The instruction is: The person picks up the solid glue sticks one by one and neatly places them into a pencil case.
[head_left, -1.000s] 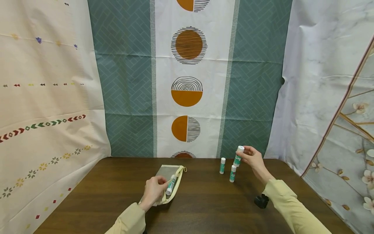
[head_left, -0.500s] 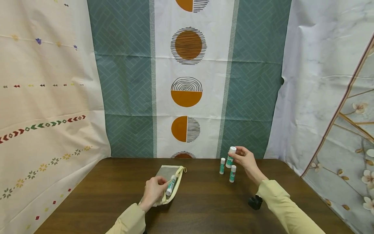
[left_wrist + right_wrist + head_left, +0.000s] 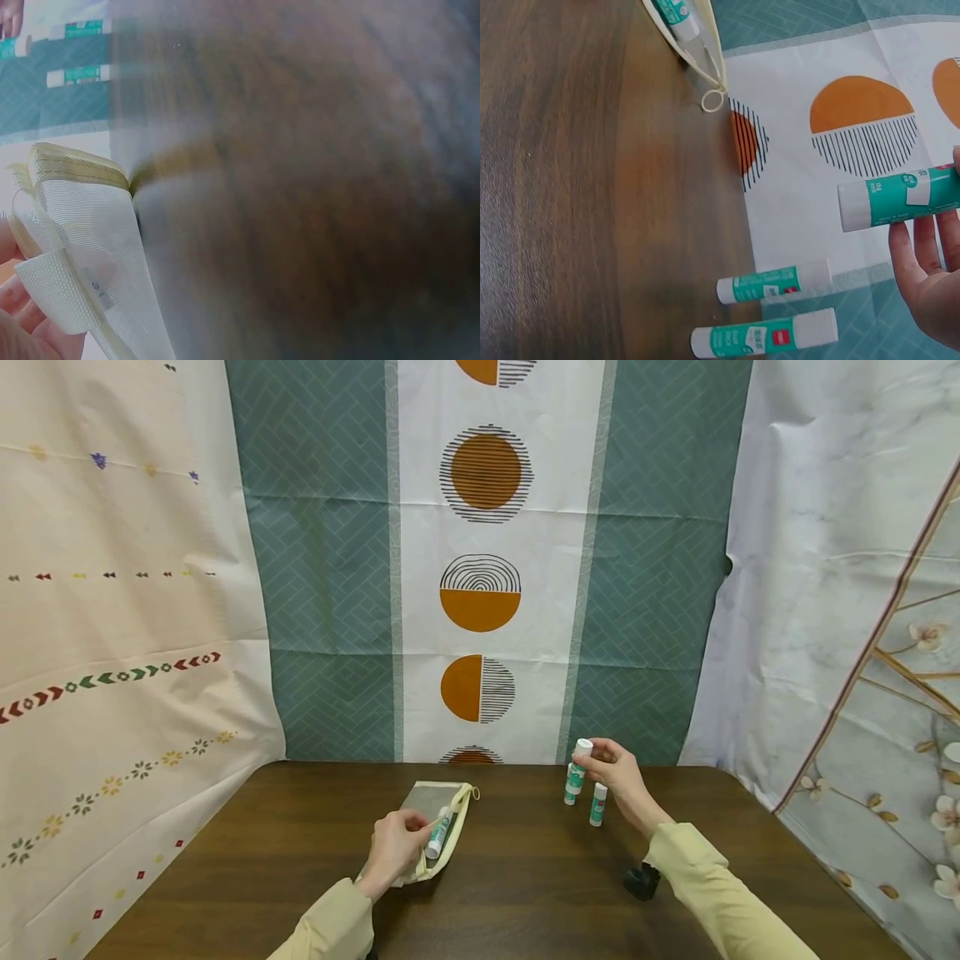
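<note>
In R hand [image 3: 617, 772], pinched near-upright, is a green/wht cyl. glue stick [image 3: 900, 196], w/ two slimmer tubes [image 3: 765, 334] standing near that hand on woodgrain tabletop [image 3: 517, 877], & L hand [image 3: 396, 845] pinching a sheer mesh pouch [image 3: 97, 225] w/ another tube [image 3: 439, 833] inside.

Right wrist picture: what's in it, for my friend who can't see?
The right hand holds a green-and-white tube. Two similar tubes stand on a wooden table, and another tube lies in an open pouch at the picture's top edge.
</note>
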A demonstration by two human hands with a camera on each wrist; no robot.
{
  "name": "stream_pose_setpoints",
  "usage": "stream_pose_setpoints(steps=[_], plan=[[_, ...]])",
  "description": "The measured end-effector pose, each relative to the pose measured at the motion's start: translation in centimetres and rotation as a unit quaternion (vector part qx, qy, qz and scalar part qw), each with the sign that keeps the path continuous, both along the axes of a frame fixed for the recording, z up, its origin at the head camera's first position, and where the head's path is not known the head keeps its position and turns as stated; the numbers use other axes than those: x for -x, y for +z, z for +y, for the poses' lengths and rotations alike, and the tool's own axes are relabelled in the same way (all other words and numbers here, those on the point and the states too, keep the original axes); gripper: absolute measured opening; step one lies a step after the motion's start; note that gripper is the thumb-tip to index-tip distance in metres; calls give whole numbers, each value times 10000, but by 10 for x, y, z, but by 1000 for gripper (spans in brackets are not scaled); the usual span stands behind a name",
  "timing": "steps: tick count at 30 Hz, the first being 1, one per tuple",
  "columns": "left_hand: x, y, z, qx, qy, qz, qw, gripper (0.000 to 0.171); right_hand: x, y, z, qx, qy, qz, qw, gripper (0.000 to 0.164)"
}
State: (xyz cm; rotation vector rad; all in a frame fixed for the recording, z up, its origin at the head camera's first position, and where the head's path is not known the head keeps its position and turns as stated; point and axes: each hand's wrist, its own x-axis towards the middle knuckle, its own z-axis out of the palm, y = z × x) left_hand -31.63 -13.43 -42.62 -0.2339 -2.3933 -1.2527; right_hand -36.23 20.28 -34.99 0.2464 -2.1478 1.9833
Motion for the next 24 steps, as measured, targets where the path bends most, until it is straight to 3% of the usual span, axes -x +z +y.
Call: stream_pose_setpoints(steps=[6, 7, 10, 17, 24], plan=[[3, 0, 0, 136, 144, -226, 9995, 8, 0, -6, -6, 67, 103, 143, 9998, 43], [3, 0, 1, 155, 151, -242, 9995, 8, 6, -13, -3, 174, 283, 334, 9989, 41], [2, 1, 1, 140, 149, -264, 9994, 8, 7, -16, -6, 233, 405, 476, 9978, 40], [3, -1, 1, 145, 98, -267, 9995, 6, -2, -14, -19, 173, 115, -153, 9997, 42], [5, -1, 2, 137, 130, -297, 9994, 6, -1, -19, -26, 238, 175, -173, 9994, 42]])
